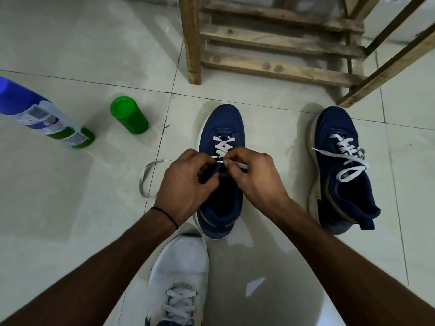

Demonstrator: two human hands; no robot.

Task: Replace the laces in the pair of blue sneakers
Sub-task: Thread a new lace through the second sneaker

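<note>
Head: sneaker [221,124] midframe, btl [44,118] label illeg.

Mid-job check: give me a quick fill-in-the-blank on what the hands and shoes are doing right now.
The right hand pinches the tip of a white ____.
The left hand grips the blue sneaker that sits to the ____ of the second blue sneaker.
The cap standing on the floor is ____.
Behind the sneakers stands a ____ rack.
Missing words: lace; left; green; wooden.
</note>
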